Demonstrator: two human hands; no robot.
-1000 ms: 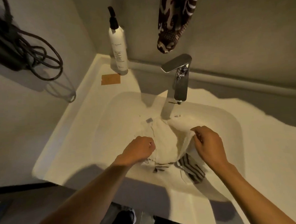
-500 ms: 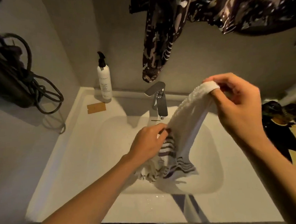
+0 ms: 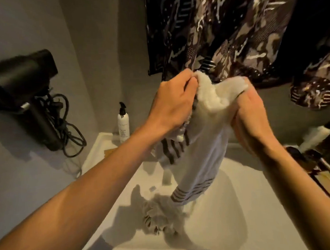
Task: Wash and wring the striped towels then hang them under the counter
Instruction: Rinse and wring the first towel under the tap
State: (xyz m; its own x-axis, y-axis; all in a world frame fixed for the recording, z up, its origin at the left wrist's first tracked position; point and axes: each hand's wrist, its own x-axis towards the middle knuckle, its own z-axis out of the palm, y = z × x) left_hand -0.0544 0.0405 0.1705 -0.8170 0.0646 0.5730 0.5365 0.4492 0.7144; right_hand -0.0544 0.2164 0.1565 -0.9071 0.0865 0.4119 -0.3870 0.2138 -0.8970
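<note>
Striped towel [image 3: 202, 159] held up above the sink basin [image 3: 229, 228], long axis close to vertical, upper end bunched between both hands, lower end hanging down toward the basin. Dark stripe band near the lower hem; a second band of stripes shows higher up on the left fold, just under the left wrist. Fringe at the bottom end is gathered in a grey clump [image 3: 159, 215] low in the basin; cannot tell whether it touches the bottom.

Left hand [image 3: 172, 103] closed, fingers curled and pinching the fluffy top edge of the towel. Right hand [image 3: 249, 111] closed around the same top edge from the right side, thumb side pressed into the cloth. Hands near each other, towel edge between them.

White pump bottle [image 3: 123, 125] upright at the far left corner of the counter [image 3: 97, 153]. Black hair dryer [image 3: 23, 94] with coiled cord on the left wall. Dark patterned garment [image 3: 231, 29] hanging at the far wall, directly behind the hands.
</note>
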